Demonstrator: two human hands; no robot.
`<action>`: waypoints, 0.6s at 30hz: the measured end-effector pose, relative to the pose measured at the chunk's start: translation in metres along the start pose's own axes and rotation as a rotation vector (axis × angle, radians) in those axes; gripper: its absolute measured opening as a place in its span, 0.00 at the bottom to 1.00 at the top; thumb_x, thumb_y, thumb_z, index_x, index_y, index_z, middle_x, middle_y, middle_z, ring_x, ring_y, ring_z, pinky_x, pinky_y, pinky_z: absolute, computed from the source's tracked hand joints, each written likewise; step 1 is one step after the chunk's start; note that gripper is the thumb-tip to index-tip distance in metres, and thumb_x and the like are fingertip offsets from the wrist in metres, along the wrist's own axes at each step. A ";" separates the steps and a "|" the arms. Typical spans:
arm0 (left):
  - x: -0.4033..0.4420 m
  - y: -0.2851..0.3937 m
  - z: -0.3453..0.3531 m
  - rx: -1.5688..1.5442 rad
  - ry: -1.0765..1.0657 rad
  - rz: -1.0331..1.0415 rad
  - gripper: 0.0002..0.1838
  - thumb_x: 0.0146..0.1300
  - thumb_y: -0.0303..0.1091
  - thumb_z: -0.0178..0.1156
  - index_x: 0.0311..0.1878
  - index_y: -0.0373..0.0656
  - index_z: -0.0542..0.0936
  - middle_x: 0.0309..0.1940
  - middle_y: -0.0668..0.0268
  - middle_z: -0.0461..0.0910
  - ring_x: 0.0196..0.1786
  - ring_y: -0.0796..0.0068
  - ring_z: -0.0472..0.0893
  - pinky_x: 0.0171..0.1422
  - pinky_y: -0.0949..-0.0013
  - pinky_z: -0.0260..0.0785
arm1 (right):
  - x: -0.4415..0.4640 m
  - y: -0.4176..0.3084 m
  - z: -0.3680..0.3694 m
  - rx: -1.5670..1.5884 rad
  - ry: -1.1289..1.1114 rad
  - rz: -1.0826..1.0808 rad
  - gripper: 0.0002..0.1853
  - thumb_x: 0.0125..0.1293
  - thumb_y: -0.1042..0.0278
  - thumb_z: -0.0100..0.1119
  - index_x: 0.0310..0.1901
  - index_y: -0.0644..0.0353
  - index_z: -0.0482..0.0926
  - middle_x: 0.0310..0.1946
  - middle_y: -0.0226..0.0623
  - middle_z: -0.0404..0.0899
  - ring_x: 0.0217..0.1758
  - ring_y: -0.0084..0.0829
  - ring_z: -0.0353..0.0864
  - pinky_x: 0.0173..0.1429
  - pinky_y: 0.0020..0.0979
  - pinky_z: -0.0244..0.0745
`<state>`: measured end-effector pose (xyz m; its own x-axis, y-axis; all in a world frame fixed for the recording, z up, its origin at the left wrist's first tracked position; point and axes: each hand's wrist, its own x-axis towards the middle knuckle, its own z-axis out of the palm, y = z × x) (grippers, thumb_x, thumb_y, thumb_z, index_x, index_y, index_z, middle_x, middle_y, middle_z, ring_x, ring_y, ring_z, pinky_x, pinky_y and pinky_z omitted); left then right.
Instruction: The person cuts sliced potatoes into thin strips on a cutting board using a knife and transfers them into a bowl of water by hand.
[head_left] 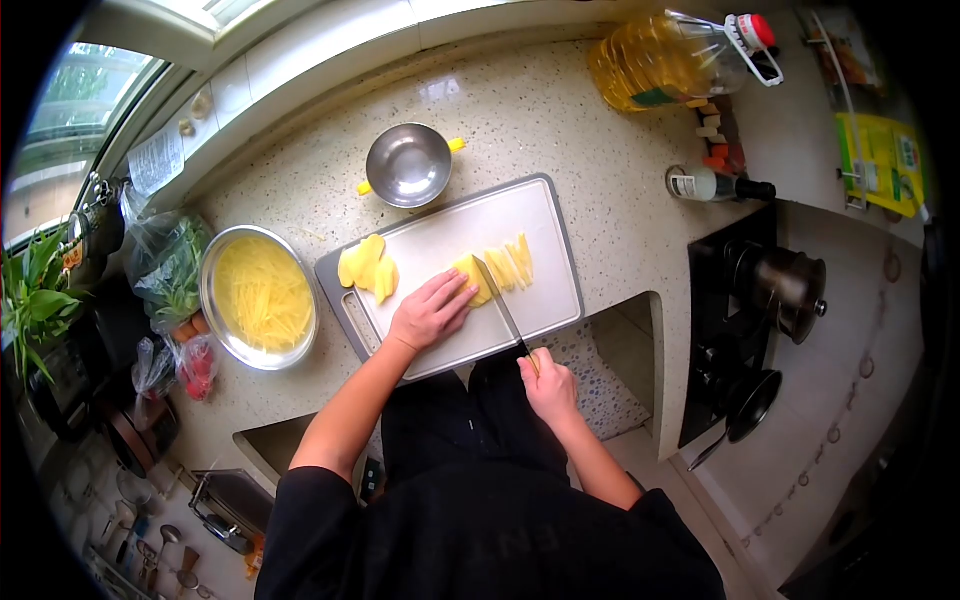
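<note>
Though shreds (262, 290) lie in the basin (262, 360) and sticks (525, 257) are cut, slices (362, 266) seem left on the cutting board (548, 215), where the left hand (435, 308) presses down a potato piece (472, 277), fingers unclenched, and the right hand (550, 385) clasps the knife (507, 315).

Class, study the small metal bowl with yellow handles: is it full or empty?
Empty: the small metal bowl shows its bare, shiny inside, with nothing lying in it.

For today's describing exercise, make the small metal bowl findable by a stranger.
On the speckled counter lies a white cutting board. Beyond its far edge sits the small metal bowl; unlike the larger bowl of yellow strips, it has yellow handles.
</note>
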<state>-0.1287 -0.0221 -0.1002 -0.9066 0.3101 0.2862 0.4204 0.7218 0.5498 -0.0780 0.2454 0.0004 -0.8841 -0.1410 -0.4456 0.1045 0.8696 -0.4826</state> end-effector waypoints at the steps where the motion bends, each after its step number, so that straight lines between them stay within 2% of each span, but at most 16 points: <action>1: 0.000 0.000 0.000 0.000 -0.002 0.000 0.26 0.57 0.32 0.75 0.62 0.51 0.87 0.60 0.62 0.85 0.63 0.60 0.85 0.67 0.62 0.83 | 0.000 0.000 0.000 -0.002 -0.008 0.004 0.18 0.77 0.48 0.63 0.43 0.56 0.78 0.26 0.50 0.85 0.30 0.59 0.86 0.33 0.54 0.80; 10: 0.001 -0.001 0.000 -0.004 0.003 0.016 0.26 0.57 0.31 0.75 0.62 0.51 0.87 0.60 0.62 0.85 0.63 0.60 0.85 0.67 0.62 0.83 | 0.008 0.000 0.013 -0.121 -0.037 0.044 0.18 0.77 0.48 0.62 0.45 0.56 0.78 0.27 0.49 0.86 0.31 0.59 0.87 0.35 0.57 0.80; 18: 0.000 0.000 0.001 0.011 0.016 0.014 0.26 0.57 0.31 0.75 0.61 0.51 0.87 0.60 0.61 0.85 0.63 0.59 0.85 0.67 0.61 0.83 | 0.010 0.011 0.016 0.100 0.063 -0.009 0.17 0.77 0.48 0.62 0.47 0.56 0.79 0.27 0.49 0.85 0.31 0.59 0.86 0.35 0.55 0.79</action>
<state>-0.1291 -0.0209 -0.1010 -0.8997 0.3108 0.3064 0.4330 0.7244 0.5365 -0.0786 0.2459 -0.0220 -0.9119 -0.1156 -0.3938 0.1384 0.8167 -0.5602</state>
